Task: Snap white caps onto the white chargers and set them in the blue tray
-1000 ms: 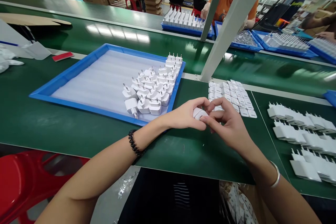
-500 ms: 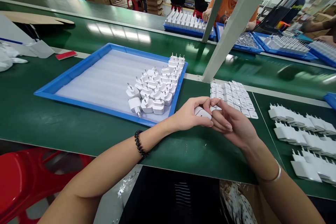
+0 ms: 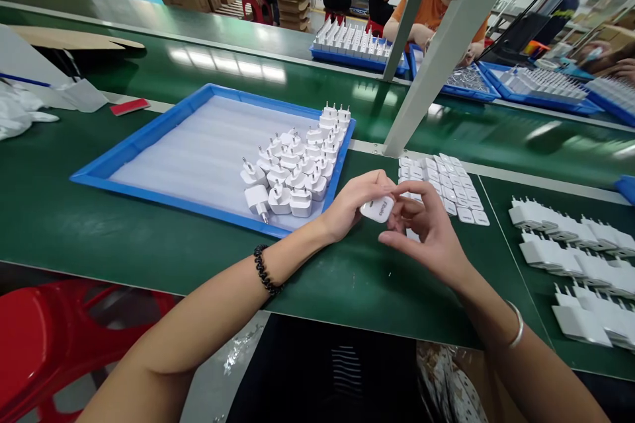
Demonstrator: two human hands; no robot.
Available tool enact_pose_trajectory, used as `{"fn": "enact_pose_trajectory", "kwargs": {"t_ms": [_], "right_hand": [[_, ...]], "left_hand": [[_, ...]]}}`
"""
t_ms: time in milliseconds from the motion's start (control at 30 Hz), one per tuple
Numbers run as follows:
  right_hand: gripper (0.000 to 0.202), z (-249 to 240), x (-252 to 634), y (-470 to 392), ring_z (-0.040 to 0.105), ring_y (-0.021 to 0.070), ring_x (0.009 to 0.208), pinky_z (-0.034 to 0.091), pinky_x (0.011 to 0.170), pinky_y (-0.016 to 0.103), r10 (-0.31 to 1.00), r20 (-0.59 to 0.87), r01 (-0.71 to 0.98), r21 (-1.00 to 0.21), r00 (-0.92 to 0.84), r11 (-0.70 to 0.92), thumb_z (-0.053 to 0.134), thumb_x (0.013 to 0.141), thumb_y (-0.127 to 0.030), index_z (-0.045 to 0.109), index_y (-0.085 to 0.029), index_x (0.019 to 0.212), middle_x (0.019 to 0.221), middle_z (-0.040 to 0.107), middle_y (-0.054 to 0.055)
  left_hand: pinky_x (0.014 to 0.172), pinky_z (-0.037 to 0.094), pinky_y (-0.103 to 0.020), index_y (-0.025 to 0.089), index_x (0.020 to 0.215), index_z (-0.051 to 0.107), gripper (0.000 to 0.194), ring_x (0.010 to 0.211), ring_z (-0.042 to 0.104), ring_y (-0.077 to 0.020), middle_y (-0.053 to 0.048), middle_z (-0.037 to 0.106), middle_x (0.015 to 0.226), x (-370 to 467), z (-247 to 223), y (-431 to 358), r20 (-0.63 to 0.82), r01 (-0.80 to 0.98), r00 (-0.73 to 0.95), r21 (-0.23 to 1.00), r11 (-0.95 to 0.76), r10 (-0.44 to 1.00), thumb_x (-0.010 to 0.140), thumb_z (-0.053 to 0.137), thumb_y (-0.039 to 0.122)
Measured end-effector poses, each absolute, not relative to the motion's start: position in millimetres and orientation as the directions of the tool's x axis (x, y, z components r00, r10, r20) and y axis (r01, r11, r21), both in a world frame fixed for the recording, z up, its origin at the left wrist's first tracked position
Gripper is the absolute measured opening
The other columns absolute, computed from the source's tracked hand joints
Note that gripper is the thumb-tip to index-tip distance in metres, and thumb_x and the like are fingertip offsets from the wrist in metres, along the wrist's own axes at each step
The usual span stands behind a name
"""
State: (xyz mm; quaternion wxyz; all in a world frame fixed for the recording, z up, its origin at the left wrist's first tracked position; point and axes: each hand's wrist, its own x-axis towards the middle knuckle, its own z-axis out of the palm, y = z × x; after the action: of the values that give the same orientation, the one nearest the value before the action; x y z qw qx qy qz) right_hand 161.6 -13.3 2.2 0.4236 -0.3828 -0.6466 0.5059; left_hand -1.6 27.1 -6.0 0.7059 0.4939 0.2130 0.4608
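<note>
My left hand [image 3: 360,201] is closed round a white plug adapter [image 3: 378,209], whose printed flat face shows toward me. Beside it my right hand [image 3: 421,225] has its thumb held apart from the curled fingers, with fingertips at the adapter's right edge. Left of the hands lies a blue tray [image 3: 143,192] with a white liner; several white plug adapters [image 3: 296,178] stand at its right side, most with pins up. Beyond my right hand several small white square pieces [image 3: 459,188] lie in rows on the green table [image 3: 317,284].
Rows of white adapters [image 3: 575,254] stand at the right. A slanted metal post [image 3: 426,79] rises behind the hands. Farther back are filled blue trays [image 3: 357,61] and people. A red strip [image 3: 129,106] lies at the left, and a red stool [image 3: 30,344] stands below.
The adapter has turned, so its printed face now shows. My right thumb has moved away from the fingers, and my left hand has shifted slightly left.
</note>
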Motion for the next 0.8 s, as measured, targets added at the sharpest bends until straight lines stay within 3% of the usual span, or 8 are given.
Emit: {"fn": "enact_pose_trajectory", "kwargs": {"t_ms": [67,133,300,467,600,700,800], "right_hand": [[0.052,-4.5,159.6,-14.1,0.053,0.0158,0.07,0.044,0.06,0.03,0.914,0.268,0.224,-0.913,-0.304,0.342,0.082,0.078,-0.027,0.054,-0.032,0.122,0.088,0.061,-0.001],[0.043,-9.9,158.4,-13.0,0.054,0.0161,0.069,0.046,0.06,0.031,0.903,0.333,0.29,-0.867,-0.271,0.406,0.078,0.082,-0.027,0.059,-0.032,0.121,0.091,0.063,0.0],[0.033,-9.0,160.6,-8.8,0.055,0.0161,0.066,0.048,0.06,0.031,0.9,0.334,0.301,-0.86,-0.281,0.413,0.077,0.081,-0.022,0.07,-0.031,0.112,0.081,0.066,-0.001],[0.035,-4.7,162.3,-7.5,0.052,0.0149,0.065,0.047,0.061,0.031,0.874,0.353,0.314,-0.833,-0.333,0.456,0.077,0.08,-0.019,0.07,-0.03,0.112,0.078,0.061,-0.002],[0.034,-8.4,162.4,-4.8,0.054,0.0184,0.079,0.051,0.071,0.034,0.828,0.425,0.374,-0.748,-0.365,0.549,0.079,0.08,-0.023,0.07,-0.031,0.112,0.09,0.053,0.002],[0.032,-9.7,166.6,-0.4,0.057,0.0243,0.102,0.054,0.085,0.04,0.825,0.417,0.371,-0.748,-0.382,0.55,0.079,0.08,-0.028,0.071,-0.033,0.112,0.106,0.052,0.006],[0.034,-8.0,176.7,7.2,0.05,0.0311,0.128,0.045,0.107,0.05,0.837,0.355,0.333,-0.797,-0.416,0.504,0.08,0.08,-0.035,0.071,-0.035,0.113,0.13,0.052,0.006]], "left_hand": [[0.061,0.038,-0.029,0.018,0.073,0.046,0.028,0.064,0.051,-0.0122,0.001,0.054,0.074,-1.5,-5.9,25.8,0.16,-0.458,0.498,0.883,0.102,0.852,0.081,0.061,0.041],[0.062,0.038,-0.029,0.018,0.073,0.047,0.026,0.067,0.05,-0.0124,0.0,0.054,0.077,-1.6,-6.2,24.8,0.174,-0.465,0.495,0.881,0.09,0.851,0.081,0.06,0.039],[0.059,0.037,-0.028,0.018,0.073,0.045,0.022,0.066,0.051,-0.012,-0.001,0.056,0.08,-3.2,-6.1,25.7,0.18,-0.473,0.54,0.873,0.12,0.822,0.078,0.059,0.034],[0.068,0.046,-0.031,0.017,0.073,0.048,0.017,0.073,0.058,-0.0145,-0.001,0.057,0.083,-3.7,-7.3,27.0,0.168,-0.512,0.582,0.836,0.198,0.796,0.072,0.063,0.026],[0.068,0.047,-0.029,0.017,0.087,0.054,0.025,0.075,0.06,-0.013,0.0,0.056,0.091,-1.5,-7.2,25.0,0.085,-0.534,0.571,0.794,0.291,0.816,0.067,0.069,0.021],[0.071,0.047,-0.026,0.019,0.1,0.057,0.035,0.084,0.06,-0.0128,-0.001,0.057,0.102,-4.2,-4.2,25.7,0.015,-0.497,0.574,0.801,0.334,0.818,0.068,0.072,0.018],[0.08,0.05,-0.026,0.021,0.107,0.059,0.034,0.096,0.06,-0.0138,-0.003,0.058,0.114,-13.6,1.5,29.8,-0.059,-0.377,0.625,0.85,0.367,0.779,0.076,0.075,0.023]]}}
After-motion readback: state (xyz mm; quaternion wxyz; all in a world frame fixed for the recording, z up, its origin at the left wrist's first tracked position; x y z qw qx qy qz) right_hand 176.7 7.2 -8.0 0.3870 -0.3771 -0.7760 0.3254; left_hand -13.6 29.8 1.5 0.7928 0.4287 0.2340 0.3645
